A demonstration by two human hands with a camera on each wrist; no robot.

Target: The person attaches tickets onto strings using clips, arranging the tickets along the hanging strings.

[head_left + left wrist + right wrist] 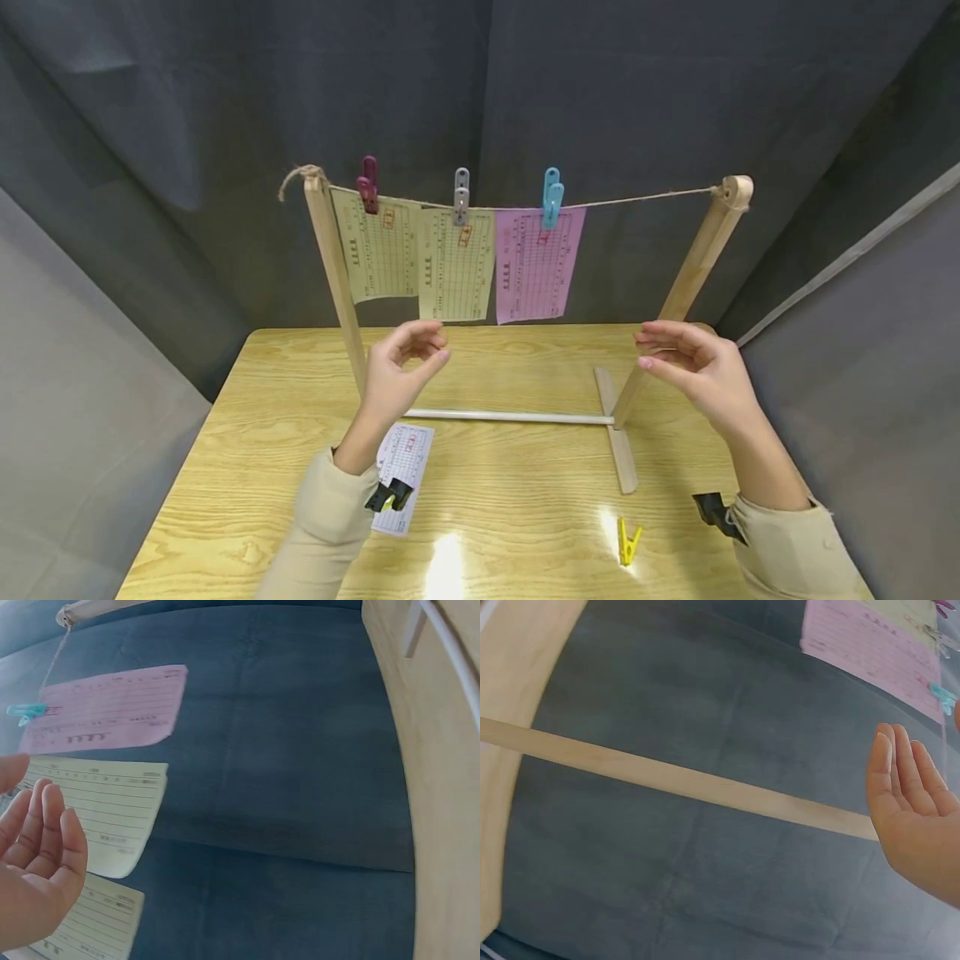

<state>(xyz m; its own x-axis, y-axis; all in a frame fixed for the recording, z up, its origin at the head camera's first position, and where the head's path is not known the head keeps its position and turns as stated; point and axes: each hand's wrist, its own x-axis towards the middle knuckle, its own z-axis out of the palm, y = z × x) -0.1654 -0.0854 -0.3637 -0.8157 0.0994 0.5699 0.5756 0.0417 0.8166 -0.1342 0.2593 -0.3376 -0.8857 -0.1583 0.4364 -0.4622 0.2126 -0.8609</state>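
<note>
Both hands are raised in the air with fingers loosely bent and nothing in them. The left hand [401, 367] is below and in front of two yellow printed slips [456, 271]. To the right, the right hand [697, 362] overlaps the right wooden post in the head view. A pink slip [536, 271] hangs beside the yellow ones. A maroon clothespin [368, 185], a grey clothespin [461, 197] and a blue clothespin [552, 200] clip the slips to a twine line [637, 200]. On the table lies a white slip [405, 454], partly covered by the left sleeve.
A wooden frame with a left post [333, 267], a right post [693, 267] and a white crossbar [510, 416] stands on the wood-grain table [510, 483]. Near the front right lies a yellow clothespin [628, 542]. Dark curtains [600, 83] hang behind.
</note>
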